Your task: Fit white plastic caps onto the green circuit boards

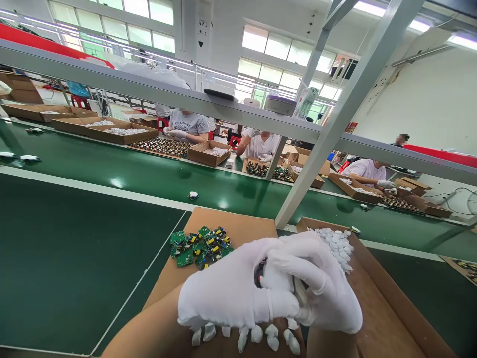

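Both of my hands wear white cloth gloves and meet in the middle, in front of my body. My left hand (223,288) is closed around a small circuit board (260,273), mostly hidden, showing only a dark edge and a red spot. Over that board lies a soft white piece (278,276). Curled over from the right, my right hand (320,283) presses its fingers on the same white piece. Just beyond my left hand is a pile of green circuit boards (201,246) with yellow parts. Several crumpled white pieces (257,334) lie below my hands.
A brown cardboard sheet (238,219) lies under the pile. At right stands a cardboard box (387,293) with many white pieces (331,243). A metal post (320,134) rises behind it. Across the green belt (156,174), carrying a white-topped board (193,196), co-workers (188,127) sit.
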Action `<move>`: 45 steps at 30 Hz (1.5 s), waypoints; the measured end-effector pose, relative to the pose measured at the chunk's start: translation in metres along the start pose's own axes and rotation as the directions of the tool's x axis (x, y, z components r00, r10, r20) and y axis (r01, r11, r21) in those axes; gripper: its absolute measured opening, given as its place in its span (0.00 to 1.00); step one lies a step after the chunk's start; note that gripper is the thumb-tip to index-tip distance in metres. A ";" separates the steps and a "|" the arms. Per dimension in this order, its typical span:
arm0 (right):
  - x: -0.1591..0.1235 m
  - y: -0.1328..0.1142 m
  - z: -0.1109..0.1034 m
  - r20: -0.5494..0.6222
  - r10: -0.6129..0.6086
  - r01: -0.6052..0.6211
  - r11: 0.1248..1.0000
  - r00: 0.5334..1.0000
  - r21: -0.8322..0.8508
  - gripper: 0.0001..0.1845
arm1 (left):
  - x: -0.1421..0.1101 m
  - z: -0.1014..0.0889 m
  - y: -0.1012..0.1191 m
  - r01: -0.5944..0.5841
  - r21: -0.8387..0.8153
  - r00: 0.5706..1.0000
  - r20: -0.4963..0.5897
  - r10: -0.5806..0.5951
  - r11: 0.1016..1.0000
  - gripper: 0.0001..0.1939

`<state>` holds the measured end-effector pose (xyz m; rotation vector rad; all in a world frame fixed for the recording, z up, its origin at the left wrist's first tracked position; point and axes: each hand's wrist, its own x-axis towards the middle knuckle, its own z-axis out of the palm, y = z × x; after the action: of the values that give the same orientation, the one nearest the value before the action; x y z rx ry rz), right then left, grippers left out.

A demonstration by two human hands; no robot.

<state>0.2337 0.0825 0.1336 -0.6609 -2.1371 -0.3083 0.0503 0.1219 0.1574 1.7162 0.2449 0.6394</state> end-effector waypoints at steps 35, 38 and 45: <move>-0.057 0.156 0.115 0.411 0.822 -0.721 0.554 0.394 -0.416 0.25 | 0.065 -0.055 -0.146 0.320 0.945 0.654 -0.172 -0.737 0.064 0.13; -0.084 0.117 0.077 0.425 0.837 -0.748 0.518 0.344 -0.415 0.24 | 0.065 -0.052 -0.154 0.309 0.950 0.637 -0.181 -0.749 0.033 0.14; -0.160 0.027 0.029 0.351 0.920 -0.830 0.330 0.176 -0.449 0.21 | 0.064 -0.056 -0.154 0.359 0.932 0.672 -0.225 -0.706 0.045 0.15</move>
<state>0.3083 0.0620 -0.0117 -2.2122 -1.7858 0.4671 0.1001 0.2385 0.0355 2.5612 1.2405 -0.5960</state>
